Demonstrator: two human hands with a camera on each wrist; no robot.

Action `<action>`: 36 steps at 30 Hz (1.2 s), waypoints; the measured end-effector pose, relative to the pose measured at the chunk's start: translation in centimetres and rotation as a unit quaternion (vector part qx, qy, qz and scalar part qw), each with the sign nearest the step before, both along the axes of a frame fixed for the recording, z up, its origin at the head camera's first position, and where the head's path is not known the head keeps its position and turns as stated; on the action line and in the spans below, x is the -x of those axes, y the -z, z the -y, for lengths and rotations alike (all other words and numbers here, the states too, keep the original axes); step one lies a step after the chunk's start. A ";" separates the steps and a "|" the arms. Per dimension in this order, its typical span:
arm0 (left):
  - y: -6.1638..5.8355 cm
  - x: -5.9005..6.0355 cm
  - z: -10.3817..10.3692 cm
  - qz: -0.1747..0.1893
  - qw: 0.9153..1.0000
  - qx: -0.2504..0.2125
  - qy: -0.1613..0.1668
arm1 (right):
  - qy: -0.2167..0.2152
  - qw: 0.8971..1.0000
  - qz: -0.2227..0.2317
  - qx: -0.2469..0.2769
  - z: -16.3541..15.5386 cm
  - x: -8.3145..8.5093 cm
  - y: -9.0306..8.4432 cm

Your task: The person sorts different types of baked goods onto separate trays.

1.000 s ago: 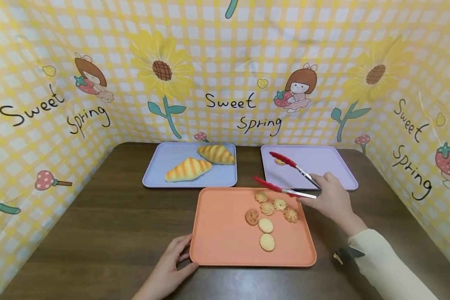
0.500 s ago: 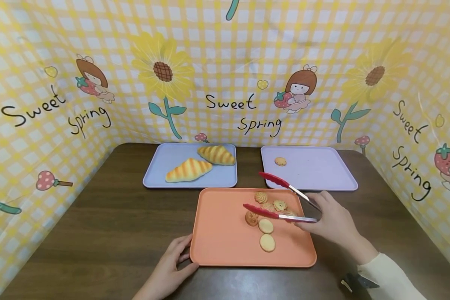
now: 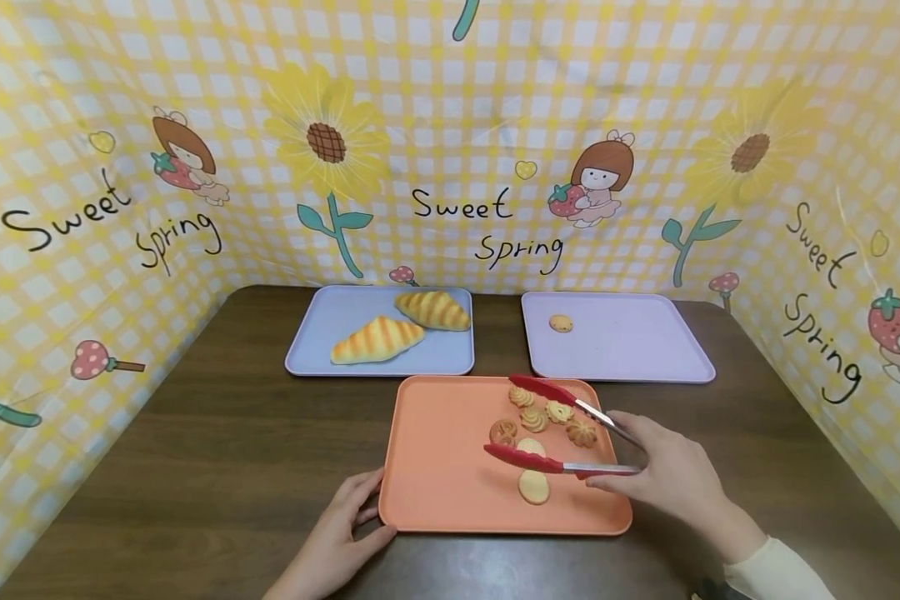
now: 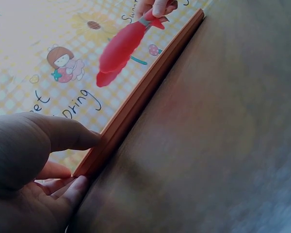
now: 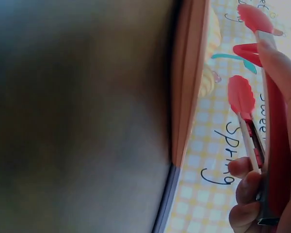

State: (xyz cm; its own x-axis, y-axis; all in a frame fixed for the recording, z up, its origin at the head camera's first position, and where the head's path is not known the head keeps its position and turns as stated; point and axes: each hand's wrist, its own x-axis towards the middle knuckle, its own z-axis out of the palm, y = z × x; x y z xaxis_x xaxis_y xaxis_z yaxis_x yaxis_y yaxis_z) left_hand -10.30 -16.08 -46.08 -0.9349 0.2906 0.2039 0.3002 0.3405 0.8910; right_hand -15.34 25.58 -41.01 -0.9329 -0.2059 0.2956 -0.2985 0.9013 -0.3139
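Observation:
My right hand [image 3: 678, 475] holds red-tipped metal tongs [image 3: 528, 461] over the orange tray [image 3: 435, 467]. The tongs' arms are spread, nothing between their tips. Under and around them lie several cookies: swirled ones [image 3: 534, 419], a brown pretzel-shaped one [image 3: 503, 432] and two pale round ones, the nearer pale cookie [image 3: 534, 489] mostly visible and the other partly covered by the lower tip. At the tray's near left corner my left hand [image 3: 337, 533] grips the rim between thumb and fingers; the thumb [image 4: 72, 133] shows in the left wrist view.
Behind, a lilac tray [image 3: 630, 342] bears one small round cookie [image 3: 561, 322]. A blue tray [image 3: 315, 333] at the back left carries two croissants [image 3: 378, 339]. A yellow checked cloth [image 3: 450, 125] hangs around the dark wooden table [image 3: 195, 467].
My right hand has brought the tongs from over the lilac tray back toward me, above the cookies on the orange tray. The small round cookie stays on the lilac tray. The left hand has not moved.

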 end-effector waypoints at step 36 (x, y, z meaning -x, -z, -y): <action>0.4 0.0 0.0 -0.035 0.999 0.002 -0.002 | 0.003 0.998 -0.011 -0.067 1.5 -1.4 -0.5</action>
State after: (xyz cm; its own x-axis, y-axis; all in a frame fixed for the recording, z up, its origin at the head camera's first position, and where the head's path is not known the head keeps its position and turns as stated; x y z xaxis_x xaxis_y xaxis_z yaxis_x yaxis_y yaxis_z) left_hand -10.34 -16.07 -46.53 -0.9199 0.2871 0.2670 0.3594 0.3450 0.8671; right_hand -13.94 24.06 -40.51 -0.9275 -0.2396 0.2869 -0.2990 0.9363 -0.1845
